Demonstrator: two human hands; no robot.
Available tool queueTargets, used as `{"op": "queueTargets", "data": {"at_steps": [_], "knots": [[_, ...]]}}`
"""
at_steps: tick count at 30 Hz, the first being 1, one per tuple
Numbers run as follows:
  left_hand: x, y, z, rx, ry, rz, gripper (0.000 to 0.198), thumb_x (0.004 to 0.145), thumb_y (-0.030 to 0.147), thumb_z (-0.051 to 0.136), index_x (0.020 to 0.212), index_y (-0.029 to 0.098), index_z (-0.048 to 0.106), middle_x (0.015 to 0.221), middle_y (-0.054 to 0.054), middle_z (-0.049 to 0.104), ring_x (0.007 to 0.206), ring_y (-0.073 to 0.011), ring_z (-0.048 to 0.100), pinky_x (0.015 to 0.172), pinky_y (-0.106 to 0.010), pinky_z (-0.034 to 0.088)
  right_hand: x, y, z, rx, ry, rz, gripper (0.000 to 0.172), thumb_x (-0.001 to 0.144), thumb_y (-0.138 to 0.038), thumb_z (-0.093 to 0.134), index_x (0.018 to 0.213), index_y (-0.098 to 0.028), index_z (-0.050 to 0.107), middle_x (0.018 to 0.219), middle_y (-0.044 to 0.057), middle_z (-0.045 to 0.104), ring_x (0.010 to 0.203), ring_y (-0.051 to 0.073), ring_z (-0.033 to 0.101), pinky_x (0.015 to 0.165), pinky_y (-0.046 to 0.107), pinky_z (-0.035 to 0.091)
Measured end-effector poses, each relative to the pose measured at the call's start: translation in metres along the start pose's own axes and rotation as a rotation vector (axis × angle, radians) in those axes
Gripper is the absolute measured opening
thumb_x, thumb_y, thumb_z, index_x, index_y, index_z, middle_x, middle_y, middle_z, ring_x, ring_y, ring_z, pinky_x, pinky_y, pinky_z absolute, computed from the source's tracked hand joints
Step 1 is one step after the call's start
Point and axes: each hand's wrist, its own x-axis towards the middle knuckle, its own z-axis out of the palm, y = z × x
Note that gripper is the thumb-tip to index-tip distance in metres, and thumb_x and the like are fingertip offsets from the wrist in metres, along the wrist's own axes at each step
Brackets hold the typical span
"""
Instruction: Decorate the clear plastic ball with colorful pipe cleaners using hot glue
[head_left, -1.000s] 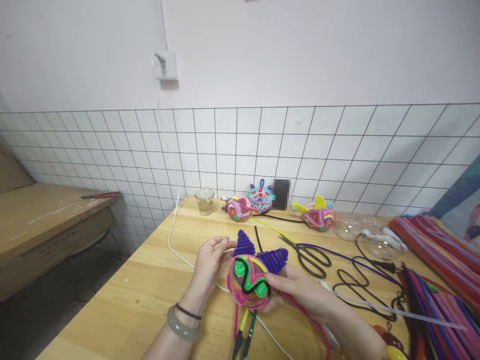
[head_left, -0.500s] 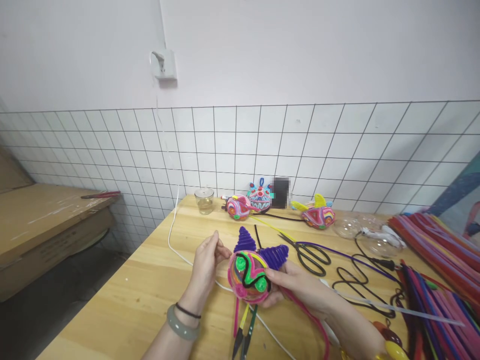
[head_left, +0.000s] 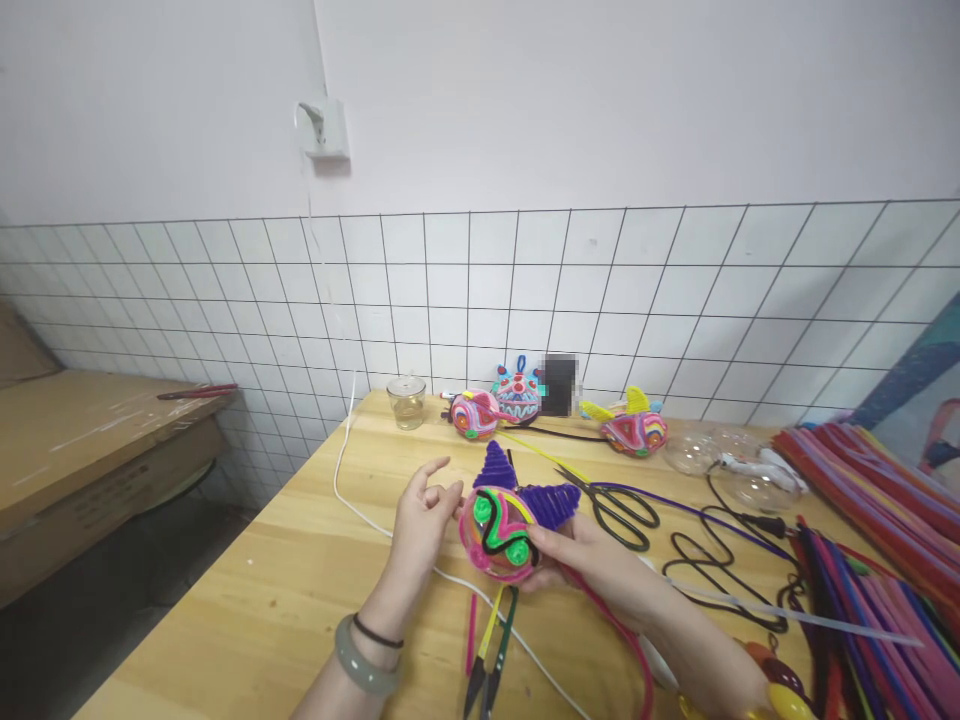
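Note:
A round pipe-cleaner craft ball (head_left: 501,530) in pink, green, yellow and black, with two purple cone ears, is held just above the wooden table (head_left: 285,600). My right hand (head_left: 592,565) cups it from below and the right, thumb on its front. My left hand (head_left: 421,520) is at the ball's left side, thumb and forefinger pinched together at its edge, other fingers raised. A pink pipe cleaner (head_left: 615,635) trails from the ball under my right wrist. Small snips (head_left: 487,655) lie on the table below the ball.
Black scissors (head_left: 619,510) lie right of the ball. Three finished craft figures (head_left: 517,400) and a glass jar (head_left: 407,401) stand by the tiled wall. Bundles of pipe cleaners (head_left: 877,500) fill the right side. A white cable (head_left: 352,490) and black cord (head_left: 720,570) cross the table.
The ball has been raised slightly and turned. My left hand went from resting flat behind the ball to a pinch at its left edge with fingers lifted.

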Motion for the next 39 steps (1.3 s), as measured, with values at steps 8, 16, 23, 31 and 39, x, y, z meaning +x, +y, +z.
{"op": "queueTargets", "data": {"at_steps": [8, 16, 23, 31, 39], "knots": [[-0.014, 0.013, 0.007, -0.293, -0.192, -0.228, 0.063, 0.077, 0.05, 0.064, 0.13, 0.023, 0.045, 0.114, -0.014, 0.067, 0.108, -0.0271, 0.061, 0.093, -0.041, 0.043, 0.004, 0.0, 0.003, -0.104, 0.111, -0.078, 0.042, 0.081, -0.046, 0.067, 0.113, -0.02, 0.062, 0.098, 0.006, 0.072, 0.093, 0.024, 0.067, 0.078, 0.038, 0.053], [-0.032, 0.019, 0.019, -0.34, -0.441, -0.235, 0.064, 0.069, 0.034, 0.077, 0.127, 0.024, 0.05, 0.132, -0.012, 0.056, 0.122, -0.0312, 0.05, 0.096, -0.043, 0.042, 0.011, 0.01, 0.007, -0.086, 0.268, -0.177, 0.049, 0.073, -0.047, 0.073, 0.111, -0.02, 0.058, 0.103, 0.007, 0.069, 0.09, 0.023, 0.065, 0.075, 0.036, 0.053], [-0.034, 0.006, 0.022, -0.325, -0.322, -0.201, 0.07, 0.063, 0.025, 0.08, 0.123, 0.026, 0.044, 0.124, -0.009, 0.059, 0.114, -0.0271, 0.056, 0.098, -0.044, 0.041, 0.012, 0.018, 0.018, -0.079, 0.295, -0.264, 0.05, 0.073, -0.048, 0.073, 0.113, -0.022, 0.056, 0.112, 0.007, 0.065, 0.102, 0.024, 0.062, 0.081, 0.036, 0.052], [-0.031, 0.007, 0.019, -0.282, -0.273, -0.208, 0.049, 0.071, 0.027, 0.072, 0.115, 0.021, 0.049, 0.11, -0.009, 0.063, 0.098, -0.0233, 0.061, 0.086, -0.04, 0.047, 0.006, 0.006, 0.01, -0.277, 0.191, -0.096, 0.066, 0.073, -0.058, 0.067, 0.125, -0.021, 0.049, 0.105, 0.007, 0.065, 0.075, 0.017, 0.063, 0.071, 0.033, 0.051], [-0.022, 0.008, 0.015, -0.326, -0.212, -0.212, 0.043, 0.072, 0.029, 0.071, 0.11, 0.019, 0.053, 0.104, -0.009, 0.065, 0.093, -0.0238, 0.063, 0.077, -0.037, 0.052, -0.029, -0.032, 0.006, -0.829, 0.26, 0.128, 0.059, 0.076, -0.049, 0.06, 0.124, -0.015, 0.059, 0.111, 0.015, 0.066, 0.096, 0.029, 0.063, 0.088, 0.043, 0.045]]}}
